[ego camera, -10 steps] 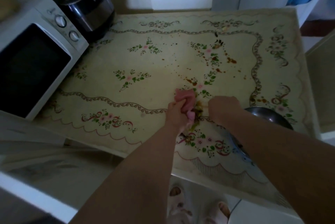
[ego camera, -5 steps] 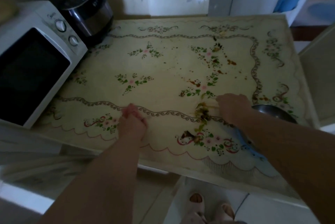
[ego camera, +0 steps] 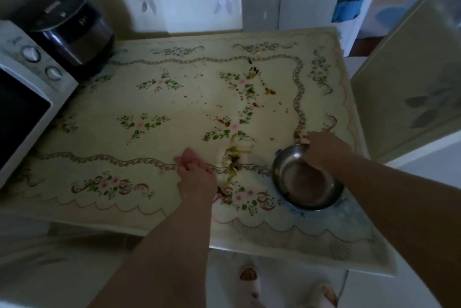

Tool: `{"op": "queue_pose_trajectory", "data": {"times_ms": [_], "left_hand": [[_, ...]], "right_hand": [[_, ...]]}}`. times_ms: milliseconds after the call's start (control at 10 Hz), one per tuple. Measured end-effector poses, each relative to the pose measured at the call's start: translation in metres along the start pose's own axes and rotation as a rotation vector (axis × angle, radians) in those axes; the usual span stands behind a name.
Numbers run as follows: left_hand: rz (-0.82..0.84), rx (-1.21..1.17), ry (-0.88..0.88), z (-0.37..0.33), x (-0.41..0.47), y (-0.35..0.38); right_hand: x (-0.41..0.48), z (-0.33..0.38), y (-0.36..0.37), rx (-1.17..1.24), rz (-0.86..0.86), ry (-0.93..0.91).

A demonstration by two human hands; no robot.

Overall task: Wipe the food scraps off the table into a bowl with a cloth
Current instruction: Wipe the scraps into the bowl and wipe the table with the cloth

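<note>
Left hand (ego camera: 197,179) grips the bunched pink cloth (ego camera: 185,158) just left of a gathered scrap pile (ego camera: 233,158). Right hand (ego camera: 321,148) holds the far rim of the bowl (ego camera: 306,183), near-right on the table (ego camera: 99,138). The pile is not yet in the bowl, and far scattered scraps (ego camera: 249,85) remain. The near edge is close; open surface lies left.

1. Cloth (ego camera: 185,159): pink
2. Bowl (ego camera: 306,180): silver
3. Table (ego camera: 124,98): cream, with green-and-pink flower sprays, grey scroll borders, pink scalloped edging
4. Scraps (ego camera: 233,158): brown and green
5. Microwave (ego camera: 37,98): white, black door
6. Cooker (ego camera: 72,28): black
</note>
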State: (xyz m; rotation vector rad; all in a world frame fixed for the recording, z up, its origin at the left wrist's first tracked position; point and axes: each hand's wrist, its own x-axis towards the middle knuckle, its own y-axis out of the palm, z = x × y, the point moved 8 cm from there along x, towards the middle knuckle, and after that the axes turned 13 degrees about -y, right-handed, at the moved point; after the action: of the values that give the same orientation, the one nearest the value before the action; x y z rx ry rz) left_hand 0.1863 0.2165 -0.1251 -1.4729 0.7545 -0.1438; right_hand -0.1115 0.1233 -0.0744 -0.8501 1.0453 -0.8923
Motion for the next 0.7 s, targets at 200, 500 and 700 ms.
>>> {"op": "queue_pose_trajectory", "data": {"times_ms": [200, 500, 700], "left_hand": [[0.051, 0.002, -0.051, -0.042, -0.048, 0.019], [0.263, -0.301, 0.043, -0.090, -0.096, 0.045], [0.269, -0.890, -0.093, -0.063, -0.037, 0.014]], "right_hand": [[-0.003, -0.032, 0.006, 0.065, 0.065, -0.063], [-0.016, -0.084, -0.004, 0.282, 0.035, 0.071], [-0.013, -0.059, -0.002, 0.377, 0.063, 0.053]]}}
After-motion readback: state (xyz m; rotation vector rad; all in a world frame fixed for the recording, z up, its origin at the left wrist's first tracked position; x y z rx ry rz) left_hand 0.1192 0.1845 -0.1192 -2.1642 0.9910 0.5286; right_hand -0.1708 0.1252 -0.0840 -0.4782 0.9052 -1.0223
